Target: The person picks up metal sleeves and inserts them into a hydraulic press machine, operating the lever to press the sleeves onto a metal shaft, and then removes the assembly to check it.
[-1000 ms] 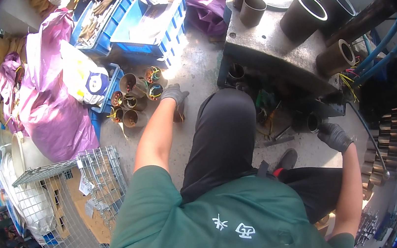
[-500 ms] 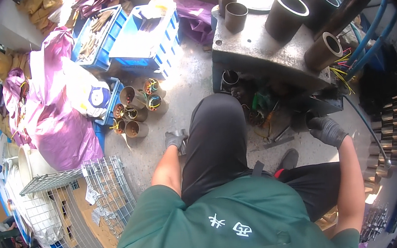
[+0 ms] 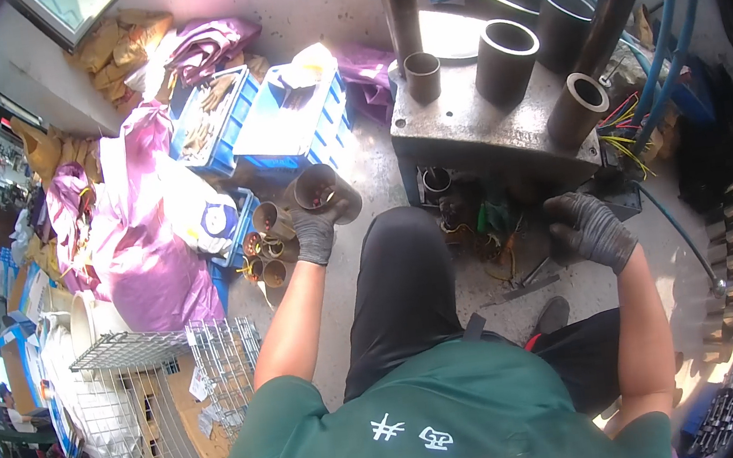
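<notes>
My left hand [image 3: 316, 231], in a grey glove, is closed round a metal cylinder [image 3: 342, 197] with its open end facing up and some reddish material inside. It is raised beside a cluster of similar cylinders [image 3: 274, 272] standing on the floor at the left, with coloured wires and reddish windings in them; my hand hides part of the cluster. At the right, my gloved right hand [image 3: 594, 230] hovers beside the front of a metal block [image 3: 428, 133], fingers bent but apart, and I see nothing held in it.
Thick tubes [image 3: 507, 65] stand on the block. Beneath it lie wires and a green item [image 3: 495, 215]. Blue crates [image 3: 306, 149] and a purple sack [image 3: 148, 279] stand at the left, with a wire cage [image 3: 130, 350] nearer. A hose [image 3: 679, 236] crosses the right side.
My left hand has moved from beside my knee, forward to the cluster, and now lifts a cylinder. My right hand no longer has the dark round piece at its fingers. The whole view has shifted.
</notes>
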A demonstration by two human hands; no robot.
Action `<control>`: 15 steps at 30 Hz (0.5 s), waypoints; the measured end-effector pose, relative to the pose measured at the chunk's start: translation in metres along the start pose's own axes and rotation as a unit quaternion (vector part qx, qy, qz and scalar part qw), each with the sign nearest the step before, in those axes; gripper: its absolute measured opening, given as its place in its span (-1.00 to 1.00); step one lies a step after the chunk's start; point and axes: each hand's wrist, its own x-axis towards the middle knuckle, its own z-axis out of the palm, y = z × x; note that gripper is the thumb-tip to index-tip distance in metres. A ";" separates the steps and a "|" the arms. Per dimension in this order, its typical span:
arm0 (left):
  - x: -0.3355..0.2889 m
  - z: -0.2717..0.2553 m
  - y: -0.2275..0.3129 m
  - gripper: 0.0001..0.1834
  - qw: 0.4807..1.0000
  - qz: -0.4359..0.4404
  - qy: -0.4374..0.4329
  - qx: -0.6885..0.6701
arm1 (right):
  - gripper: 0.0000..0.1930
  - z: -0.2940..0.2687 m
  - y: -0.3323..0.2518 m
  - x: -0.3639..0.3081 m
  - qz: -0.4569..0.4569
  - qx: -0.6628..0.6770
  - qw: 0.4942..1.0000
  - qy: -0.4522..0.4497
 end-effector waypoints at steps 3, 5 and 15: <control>0.044 0.034 0.062 -0.15 0.945 -0.014 -0.110 -0.309 | -0.51 -0.001 0.015 -0.005 0.027 -0.152 0.981 -0.115; 0.071 0.054 0.082 -0.19 0.876 -0.103 -0.145 -0.448 | -0.53 0.006 0.028 -0.008 -0.012 -0.067 0.993 -0.095; 0.137 0.211 0.221 -0.42 0.814 -0.089 -0.259 -0.512 | -0.60 -0.006 0.020 0.004 0.050 -0.062 0.991 -0.103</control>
